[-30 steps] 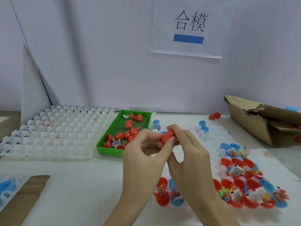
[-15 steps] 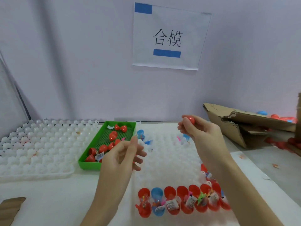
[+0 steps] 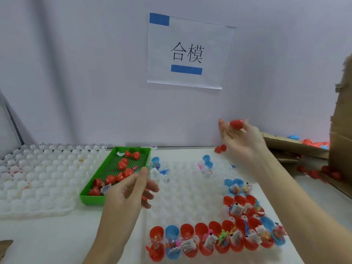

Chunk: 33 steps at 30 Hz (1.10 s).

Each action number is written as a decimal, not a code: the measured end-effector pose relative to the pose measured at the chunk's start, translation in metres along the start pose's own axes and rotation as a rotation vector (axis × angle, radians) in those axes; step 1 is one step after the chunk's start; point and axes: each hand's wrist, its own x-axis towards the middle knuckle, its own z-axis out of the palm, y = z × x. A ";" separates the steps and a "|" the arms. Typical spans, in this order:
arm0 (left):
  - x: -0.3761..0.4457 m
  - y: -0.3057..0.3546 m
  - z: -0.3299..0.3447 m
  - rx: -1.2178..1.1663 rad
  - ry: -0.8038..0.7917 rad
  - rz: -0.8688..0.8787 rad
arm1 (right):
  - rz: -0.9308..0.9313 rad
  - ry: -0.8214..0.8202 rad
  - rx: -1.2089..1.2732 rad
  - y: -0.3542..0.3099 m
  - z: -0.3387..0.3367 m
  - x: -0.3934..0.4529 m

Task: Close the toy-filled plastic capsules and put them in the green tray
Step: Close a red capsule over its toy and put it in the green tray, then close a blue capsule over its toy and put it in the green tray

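From the head view, the right hand [image 3: 239,139] is raised above the far right part of the surface [image 3: 47,237], near the wall, and pinches a closed red capsule [image 3: 236,124] between fingertips and thumb. The capsule is smooth, glossy and egg-shaped, lying roughly sideways at the top of the hand; motion blur softens its edges. The left hand [image 3: 129,189] hangs lower and nearer the middle, fingers loosely curled and holding nothing, just beside the near right corner of the green tray [image 3: 91,197]. The held capsule is well apart from that tray, up and to its right.

The green tray is a shallow rectangle with a perforated floor, and several closed red capsules [image 3: 122,163] lie scattered in it along with a small printed slip. To its left sits a white moulded tray [image 3: 38,178] of rounded cups. A second white moulded tray [image 3: 182,193] lies under and right of the left hand. Along its near edge and right side stand open capsules [image 3: 202,239], red and blue halves joined in pairs, each with small colourful toys and printed slips inside. Two open blue capsules [image 3: 207,161] sit further back. A torn cardboard box [image 3: 297,147] lies at the right, with more red and blue capsules in and around it. A paper sign [image 3: 187,52] with blue bars hangs on the wall.
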 end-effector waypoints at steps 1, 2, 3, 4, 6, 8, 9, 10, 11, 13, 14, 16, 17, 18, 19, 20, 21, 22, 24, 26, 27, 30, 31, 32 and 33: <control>0.000 0.000 0.000 0.003 0.001 0.001 | 0.004 0.030 0.065 -0.017 0.002 0.015; 0.000 0.000 -0.001 0.005 0.002 0.001 | -0.008 0.052 0.074 -0.030 0.003 0.028; 0.001 0.001 -0.001 0.008 0.003 0.000 | -0.023 0.061 0.042 -0.039 0.003 0.038; 0.001 0.001 -0.002 0.008 0.005 -0.002 | -0.026 0.076 -0.018 -0.044 0.000 0.046; 0.003 0.002 -0.005 -0.007 0.015 -0.004 | -0.014 0.100 -0.268 -0.043 -0.009 0.053; 0.003 0.003 -0.007 -0.029 0.026 -0.002 | -0.007 0.119 -0.703 -0.031 -0.022 0.049; 0.004 0.003 -0.007 -0.038 0.028 0.002 | -0.028 0.112 -0.935 -0.023 -0.030 0.044; 0.004 0.003 -0.007 -0.043 0.029 0.005 | -0.073 0.089 -1.170 -0.015 -0.041 0.039; 0.003 0.002 -0.007 -0.042 0.028 0.009 | -0.133 0.051 -1.415 -0.007 -0.052 0.032; 0.003 0.001 -0.005 -0.028 0.015 0.014 | -0.192 -0.067 -1.875 0.003 -0.071 0.022; 0.002 0.001 -0.004 -0.022 0.010 0.015 | -0.159 -0.126 -2.046 0.005 -0.078 0.018; 0.001 0.000 -0.003 -0.018 0.007 0.010 | -0.065 -0.188 -2.244 0.003 -0.085 0.014; 0.001 0.000 -0.002 -0.016 0.006 0.009 | -0.036 -0.198 -2.286 0.000 -0.087 0.013; 0.001 0.000 -0.002 -0.013 0.005 0.008 | -0.036 -0.208 -2.314 -0.003 -0.087 0.013; 0.001 -0.001 -0.001 -0.009 0.004 0.005 | -0.051 -0.215 -2.331 -0.006 -0.087 0.013; 0.001 -0.001 -0.001 -0.007 0.005 0.002 | -0.062 -0.224 -2.341 -0.008 -0.087 0.015; 0.001 -0.001 -0.001 -0.006 0.006 -0.002 | -0.058 -0.237 -2.344 -0.010 -0.086 0.015; 0.001 -0.001 -0.002 -0.004 0.005 -0.005 | -0.046 -0.249 -2.344 -0.010 -0.085 0.016; 0.000 -0.001 -0.002 -0.004 0.001 -0.007 | -0.031 -0.267 -2.342 -0.010 -0.083 0.018; -0.001 0.000 -0.002 -0.005 -0.007 -0.011 | -0.019 -0.291 -2.343 -0.009 -0.082 0.021; -0.001 0.001 -0.002 -0.002 -0.011 -0.013 | -0.004 -0.308 -2.344 -0.009 -0.082 0.022; 0.000 0.002 0.000 0.000 -0.018 -0.020 | 0.035 -0.338 -2.370 -0.008 -0.079 0.026; 0.000 0.003 -0.001 -0.003 -0.022 -0.025 | 0.044 -0.342 -2.386 -0.009 -0.078 0.028; 0.001 0.002 -0.001 -0.003 -0.027 -0.030 | 0.050 -0.345 -2.401 -0.010 -0.076 0.029; 0.001 0.002 -0.002 -0.002 -0.035 -0.038 | 0.053 -0.343 -2.410 -0.012 -0.074 0.030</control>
